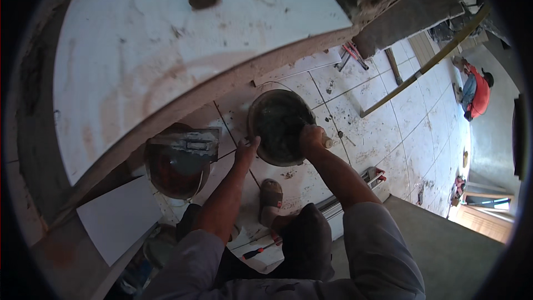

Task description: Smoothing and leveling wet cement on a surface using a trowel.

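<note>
Counted two bare hands, two buckets, one pale tool handle, one flat trowel. Tallied one large white slab, one loose white sheet, one long pole. Noted one co-worker in red. Made out one sandal clearly. Cannot number the floor tiles, partly covered, nor the debris crumbs, too small.

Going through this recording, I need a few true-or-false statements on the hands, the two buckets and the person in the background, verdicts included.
1. The left hand is at the rim of the dark bucket. True.
2. The right hand is empty. False: it grips a handle with a pale end.
3. The flat trowel lies over the other bucket. True.
4. The co-worker wears a green top. False: the top is red.
</note>
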{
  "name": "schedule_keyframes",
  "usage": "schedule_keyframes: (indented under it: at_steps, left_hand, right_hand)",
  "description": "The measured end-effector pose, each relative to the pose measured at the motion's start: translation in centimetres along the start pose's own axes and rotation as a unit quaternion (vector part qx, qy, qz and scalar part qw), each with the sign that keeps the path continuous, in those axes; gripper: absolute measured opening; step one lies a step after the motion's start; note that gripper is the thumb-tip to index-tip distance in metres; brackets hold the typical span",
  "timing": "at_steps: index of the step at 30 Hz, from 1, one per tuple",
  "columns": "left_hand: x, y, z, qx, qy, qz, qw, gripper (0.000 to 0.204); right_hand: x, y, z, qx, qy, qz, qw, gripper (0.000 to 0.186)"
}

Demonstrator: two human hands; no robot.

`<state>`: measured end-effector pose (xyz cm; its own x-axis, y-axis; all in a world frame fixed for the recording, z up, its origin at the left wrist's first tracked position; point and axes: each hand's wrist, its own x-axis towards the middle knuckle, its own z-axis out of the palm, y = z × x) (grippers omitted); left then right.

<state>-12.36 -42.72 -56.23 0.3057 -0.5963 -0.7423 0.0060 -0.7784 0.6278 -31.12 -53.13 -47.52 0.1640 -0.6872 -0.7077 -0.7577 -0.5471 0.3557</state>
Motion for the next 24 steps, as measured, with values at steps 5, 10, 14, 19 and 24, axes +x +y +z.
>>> schedule_keyframes:
  at_steps: [5, 10, 14, 19, 24]
  left_hand:
    - [4.6, -2.6, 1.9, -0.16, -0.022, -0.01, 0.987, 0.061]
    - [4.4, -2.3, 2.9, -0.162, 0.005, 0.112, 0.98, 0.052]
    - [0.2, 1.0, 5.1, -0.123, -0.014, 0.086, 0.989, 0.05]
    - [-0.9, 0.7, 6.8, -0.346, 0.006, 0.14, 0.928, 0.047]
    - [-2.3, -0.5, 6.6, -0.265, -0.037, 0.113, 0.957, 0.052]
  right_hand:
    - [0.4, -1.2, -1.5, -0.052, 0.086, -0.04, 0.994, 0.035]
    - [2.9, -0.8, -3.7, -0.144, 0.073, -0.006, 0.987, 0.032]
    - [2.1, 1.7, -0.8, -0.08, -0.008, 0.034, 0.996, 0.033]
    - [-0.9, 2.1, 4.6, 0.16, -0.061, 0.048, 0.984, 0.027]
    - [-6.4, 2.0, 8.5, 0.294, -0.137, 0.039, 0.945, 0.03]
